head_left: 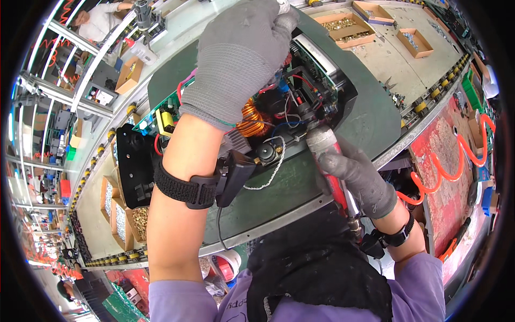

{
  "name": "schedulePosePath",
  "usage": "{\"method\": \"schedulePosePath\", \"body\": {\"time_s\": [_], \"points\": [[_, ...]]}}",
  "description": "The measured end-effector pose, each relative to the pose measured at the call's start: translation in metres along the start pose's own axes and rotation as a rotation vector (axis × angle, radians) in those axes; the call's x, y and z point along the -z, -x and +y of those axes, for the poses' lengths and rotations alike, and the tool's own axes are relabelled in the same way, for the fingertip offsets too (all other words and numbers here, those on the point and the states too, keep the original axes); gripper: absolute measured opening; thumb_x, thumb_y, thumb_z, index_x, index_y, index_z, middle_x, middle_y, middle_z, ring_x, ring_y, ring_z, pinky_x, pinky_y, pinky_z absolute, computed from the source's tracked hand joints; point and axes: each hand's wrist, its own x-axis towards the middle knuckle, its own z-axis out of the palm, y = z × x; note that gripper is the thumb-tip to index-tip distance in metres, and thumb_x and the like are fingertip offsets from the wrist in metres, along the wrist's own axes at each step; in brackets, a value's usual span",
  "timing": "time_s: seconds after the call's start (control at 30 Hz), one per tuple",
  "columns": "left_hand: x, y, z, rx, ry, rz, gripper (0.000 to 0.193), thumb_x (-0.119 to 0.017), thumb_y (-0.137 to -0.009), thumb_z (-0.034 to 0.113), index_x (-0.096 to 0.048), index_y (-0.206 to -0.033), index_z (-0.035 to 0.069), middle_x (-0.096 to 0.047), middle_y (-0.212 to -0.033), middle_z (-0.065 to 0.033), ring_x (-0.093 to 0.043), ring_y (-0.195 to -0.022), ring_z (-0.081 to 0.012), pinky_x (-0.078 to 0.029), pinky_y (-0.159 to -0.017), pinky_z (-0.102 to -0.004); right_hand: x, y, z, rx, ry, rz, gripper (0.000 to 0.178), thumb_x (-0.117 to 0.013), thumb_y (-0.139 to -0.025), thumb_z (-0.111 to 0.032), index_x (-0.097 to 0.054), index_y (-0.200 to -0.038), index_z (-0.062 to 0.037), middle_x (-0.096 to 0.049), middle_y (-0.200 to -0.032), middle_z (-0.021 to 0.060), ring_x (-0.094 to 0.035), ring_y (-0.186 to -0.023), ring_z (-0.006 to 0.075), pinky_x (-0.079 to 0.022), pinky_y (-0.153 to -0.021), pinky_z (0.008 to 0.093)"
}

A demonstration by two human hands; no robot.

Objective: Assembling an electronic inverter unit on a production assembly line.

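My right hand point(360, 180), in a dark grey glove, is wrapped round a red and silver air screwdriver point(335, 185). Its dark tip reaches into an opened electronic unit point(348, 102) with circuit boards, wires and a black housing. Over the unit stretches my left hand point(241, 59), also gloved, with its fingers curled in at the far side. What those fingers hold, if anything, is hidden; a bit of white shows beside them. Below the left wrist sit a copper coil point(252, 119) and a round black part point(266, 152) with a twisted white wire.
The unit rests on a dark green board point(289, 198) over a roller conveyor point(437, 92). Cardboard trays of small metal parts point(343, 28) stand at the far right, others point(119, 220) at the left. A coiled orange hose point(450, 172) hangs at the right. A black panel point(134, 166) lies left.
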Motion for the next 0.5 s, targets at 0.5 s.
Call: {"method": "schedulePosePath", "body": {"time_s": [0.5], "points": [[-0.0048,-0.0026,-0.0041,0.051,-0.079,-0.039,0.029,-0.062,-0.101,0.029,-0.067,-0.095,0.001,-0.070,-0.089,-0.0251,-0.068,-0.089,-0.0433,-0.054,-0.080,-0.0499,0.0060,-0.0009,-0.0087,-0.081,-0.206,-0.155,0.053,-0.071,-0.093,-0.052,-0.059,-0.110,-0.0037,-0.061,-0.076,0.0058,-0.059,-0.058,0.0137,-0.049,-0.053,0.0282]]}}
